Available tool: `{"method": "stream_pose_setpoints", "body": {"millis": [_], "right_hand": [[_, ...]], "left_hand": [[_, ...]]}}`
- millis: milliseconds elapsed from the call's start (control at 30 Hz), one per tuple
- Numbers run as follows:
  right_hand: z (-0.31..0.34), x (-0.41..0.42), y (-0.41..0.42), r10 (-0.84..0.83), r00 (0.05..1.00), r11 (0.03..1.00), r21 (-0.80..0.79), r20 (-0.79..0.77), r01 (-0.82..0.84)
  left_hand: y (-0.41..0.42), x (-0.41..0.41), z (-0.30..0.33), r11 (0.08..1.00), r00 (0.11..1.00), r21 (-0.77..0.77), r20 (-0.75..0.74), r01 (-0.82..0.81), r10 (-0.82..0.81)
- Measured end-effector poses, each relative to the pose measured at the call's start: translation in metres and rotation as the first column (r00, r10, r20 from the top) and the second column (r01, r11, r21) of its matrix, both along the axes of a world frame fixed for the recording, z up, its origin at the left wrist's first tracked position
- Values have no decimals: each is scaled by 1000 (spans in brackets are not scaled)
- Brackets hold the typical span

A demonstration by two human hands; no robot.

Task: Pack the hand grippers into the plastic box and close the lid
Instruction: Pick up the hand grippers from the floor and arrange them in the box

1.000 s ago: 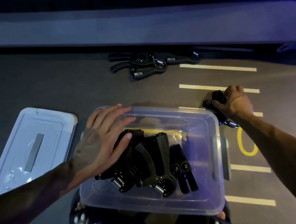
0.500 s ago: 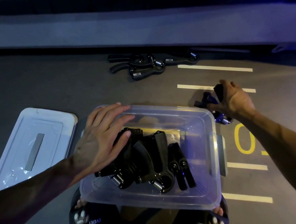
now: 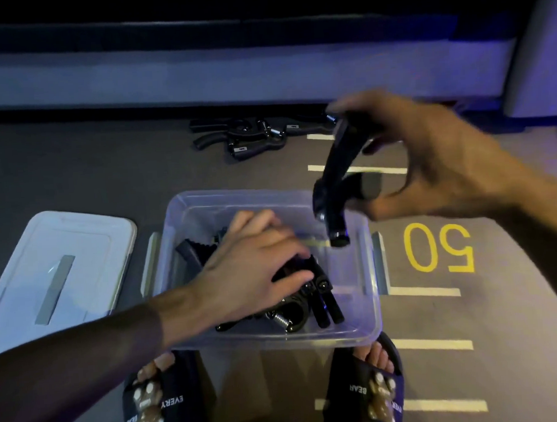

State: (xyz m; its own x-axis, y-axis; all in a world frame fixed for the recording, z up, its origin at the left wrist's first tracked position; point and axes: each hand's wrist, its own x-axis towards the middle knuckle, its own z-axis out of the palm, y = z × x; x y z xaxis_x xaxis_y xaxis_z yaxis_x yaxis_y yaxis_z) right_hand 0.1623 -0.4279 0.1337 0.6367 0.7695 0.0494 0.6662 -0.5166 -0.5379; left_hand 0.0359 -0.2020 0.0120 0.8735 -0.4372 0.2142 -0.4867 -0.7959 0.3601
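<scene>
My right hand [image 3: 429,157] holds a black hand gripper [image 3: 337,182] over the clear plastic box [image 3: 370,302]. My left hand [image 3: 251,270] lies flat on the grippers inside [image 3: 320,302]. The lid [image 3: 57,264] sits beside it.

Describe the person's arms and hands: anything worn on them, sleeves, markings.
Both forearms are bare up to the frame edge, with no sleeves showing. The left hand and the right hand wear no gloves, and no rings, watch or bands can be made out. The light is dim and the right hand is blurred, so small markings cannot be ruled out.
</scene>
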Motion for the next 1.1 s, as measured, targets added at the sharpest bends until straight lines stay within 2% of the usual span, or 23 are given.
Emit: {"method": "stream_pose_setpoints", "body": {"millis": [67, 133, 233, 333, 533, 767, 933, 1100], "right_hand": [[-11, -12, 6, 125, 992, 981, -147, 3, -123], [-29, -21, 9, 172, 983, 944, -276, -60, -182], [-61, -29, 12, 185, 980, 873, -447, -70, -196], [-87, -32, 13, 196, 980, 816, -548, -40, -186], [-119, -38, 3, 193, 978, 821, -533, -82, -207], [-105, -19, 12, 154, 943, 844, -456, -296, -281], [-92, -14, 11, 159, 952, 823, -497, -263, -274], [-96, -19, 13, 176, 954, 773, -566, -241, -286]], "left_hand": [[-13, 0, -3, 999, 999, 37, -35, 31, -30], [-21, 0, -6, 993, 994, 113, -105, 42, -30], [-30, 0, -11, 957, 980, 280, -195, 78, -23], [-40, 5, -14, 934, 973, 345, -231, 90, -8], [-54, 16, -20, 928, 964, 356, -266, 106, -8], [-51, 20, -25, 931, 968, 322, -231, 171, -97], [-46, 28, -31, 924, 969, 313, -183, 220, -168], [-44, 39, -30, 905, 948, 330, -257, 269, -189]]}}
